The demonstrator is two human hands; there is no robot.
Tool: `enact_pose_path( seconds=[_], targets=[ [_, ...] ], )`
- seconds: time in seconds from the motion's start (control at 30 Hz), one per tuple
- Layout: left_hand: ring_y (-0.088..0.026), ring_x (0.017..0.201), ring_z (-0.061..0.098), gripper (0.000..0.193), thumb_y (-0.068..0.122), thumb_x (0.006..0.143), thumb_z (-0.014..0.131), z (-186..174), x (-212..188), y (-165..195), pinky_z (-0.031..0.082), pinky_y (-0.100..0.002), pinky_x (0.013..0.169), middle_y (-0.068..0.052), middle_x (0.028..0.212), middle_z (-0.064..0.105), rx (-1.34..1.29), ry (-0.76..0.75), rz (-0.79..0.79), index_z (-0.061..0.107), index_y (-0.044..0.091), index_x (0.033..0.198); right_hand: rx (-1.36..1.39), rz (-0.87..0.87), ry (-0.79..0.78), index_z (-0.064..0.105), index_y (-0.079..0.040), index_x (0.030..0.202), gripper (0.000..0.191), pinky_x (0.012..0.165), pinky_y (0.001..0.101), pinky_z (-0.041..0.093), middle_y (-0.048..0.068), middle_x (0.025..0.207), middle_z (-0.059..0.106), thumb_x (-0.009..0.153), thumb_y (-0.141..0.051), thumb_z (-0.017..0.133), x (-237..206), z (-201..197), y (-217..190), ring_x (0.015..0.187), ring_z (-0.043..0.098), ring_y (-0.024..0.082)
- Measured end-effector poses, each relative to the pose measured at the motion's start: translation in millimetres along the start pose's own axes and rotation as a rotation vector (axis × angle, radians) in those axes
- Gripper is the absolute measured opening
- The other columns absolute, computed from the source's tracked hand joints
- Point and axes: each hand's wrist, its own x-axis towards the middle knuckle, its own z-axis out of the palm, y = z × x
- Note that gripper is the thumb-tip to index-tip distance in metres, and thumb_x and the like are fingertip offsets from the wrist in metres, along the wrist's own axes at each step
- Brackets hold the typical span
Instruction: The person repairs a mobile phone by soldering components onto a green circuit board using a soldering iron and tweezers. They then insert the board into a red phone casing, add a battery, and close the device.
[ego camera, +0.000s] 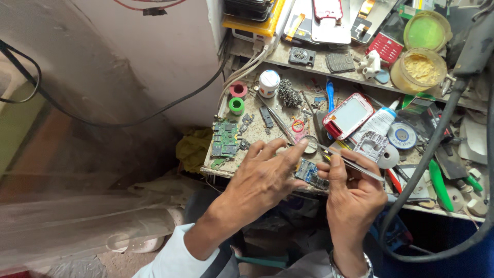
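Two hands on one small blue circuit board (309, 172) at the near edge of our bench (247, 131). Left hand (265, 172) lies flat, fingers spread, fingertips pressing the board's left end; nothing gripped, just pinning it down. Right hand (352, 188) is pinched around metal tweezers (350, 163), thumb and forefinger clamped mid-shaft. Tweezers' long axis runs from lower right up to the left, tips ending just above the board beside the left fingertips. So the board sits left of and slightly below our right-hand grip, and the left hand is the one actually touching it. Whether the tips hold anything we can't tell: too small.

Outward: green circuit board (225, 139) lies well left of the work, apart from both hands. Red-framed phone (349, 116) lies face up just beyond the tweezers, a white glue bottle (380, 121) next to it.

Containers: yellow-green tub (418, 69) on the shelf holds pale crumbly material; green-lidded jar (427, 31) behind it is closed, contents hidden. White pot (269, 82) is capped too.
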Motion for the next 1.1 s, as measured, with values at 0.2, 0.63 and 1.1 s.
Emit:
enact_pose_path(
  seconds=[0.2,0.63,1.1],
  targets=[
    [-0.035,0.121,0.058,0.082,0.029,0.082,0.082,-25.6,-24.5,0.0,0.04,-0.049,0.103,-0.015,0.125,0.067,0.133,0.027,-0.105,0.042,0.003,0.149,0.031,0.044,-0.019,0.06,0.007,0.118,0.016,0.077,0.0272,0.062,0.015,0.098,0.073,0.104,-0.001,0.063,-22.1,-10.7,0.1,0.084,0.074,0.017],
    [-0.03,0.116,0.06,0.082,0.027,0.085,0.083,-26.6,-43.8,-2.1,0.041,-0.047,0.101,-0.012,0.121,0.067,0.084,0.104,-0.16,0.042,0.006,0.153,-0.1,-0.253,-0.162,0.065,0.002,0.118,0.02,0.085,0.0248,0.057,0.015,0.113,0.075,0.1,-0.004,0.07,-47.0,-10.5,28.4,0.099,0.069,0.014],
    [-0.03,0.108,0.06,0.099,0.027,0.08,0.086,-20.7,-47.9,-7.0,0.046,-0.045,0.094,-0.014,0.12,0.063,0.011,0.121,-0.202,0.029,0.007,0.158,-0.151,-0.303,-0.162,0.064,0.0,0.117,0.019,0.09,0.0281,0.056,0.013,0.112,0.076,0.099,-0.005,0.071,-45.1,-4.2,24.8,0.099,0.07,0.016]
  ],
)
